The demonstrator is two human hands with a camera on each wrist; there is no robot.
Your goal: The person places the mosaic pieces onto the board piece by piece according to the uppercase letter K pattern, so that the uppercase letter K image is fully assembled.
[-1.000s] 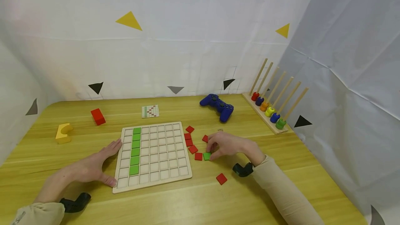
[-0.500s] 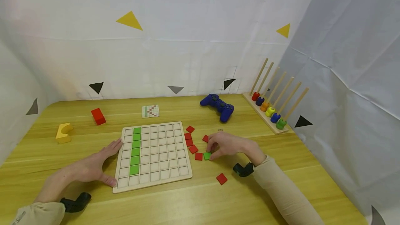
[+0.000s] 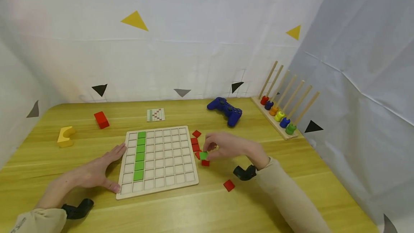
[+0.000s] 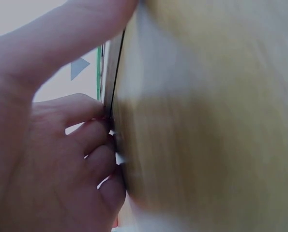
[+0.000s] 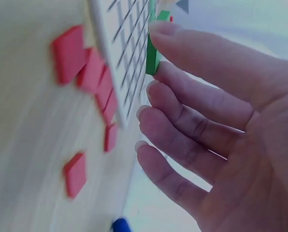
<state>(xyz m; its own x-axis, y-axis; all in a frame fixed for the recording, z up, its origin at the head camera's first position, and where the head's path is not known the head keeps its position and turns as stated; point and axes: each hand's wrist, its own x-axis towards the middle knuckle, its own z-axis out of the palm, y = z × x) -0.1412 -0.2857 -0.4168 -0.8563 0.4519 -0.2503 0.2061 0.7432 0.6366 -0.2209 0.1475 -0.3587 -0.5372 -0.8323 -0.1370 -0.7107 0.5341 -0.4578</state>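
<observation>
My right hand (image 3: 226, 145) pinches a green square tile (image 3: 203, 155) between thumb and forefinger, lifted over the red tiles beside the board. In the right wrist view the same green tile (image 5: 153, 50) stands edge-on between the fingertips, the other fingers loosely bent. A wooden grid board (image 3: 169, 155) lies at the table's middle, with a column of green tiles (image 3: 139, 156) in its second column from the left. My left hand (image 3: 93, 172) rests at the board's left edge, thumb and fingers spread along it. In the left wrist view, its fingertips (image 4: 112, 188) are on the tabletop.
Several red tiles (image 3: 195, 147) lie right of the board, one (image 3: 229, 185) nearer the front. A patterned card (image 3: 155, 114), red block (image 3: 101, 120) and yellow arch block (image 3: 66, 136) lie behind and left. A blue game controller (image 3: 224, 110) and a peg rack (image 3: 278, 118) stand at back right.
My right hand has picked the green tile up from the table and moved it left, toward the board. My left hand stays at the board's edge.
</observation>
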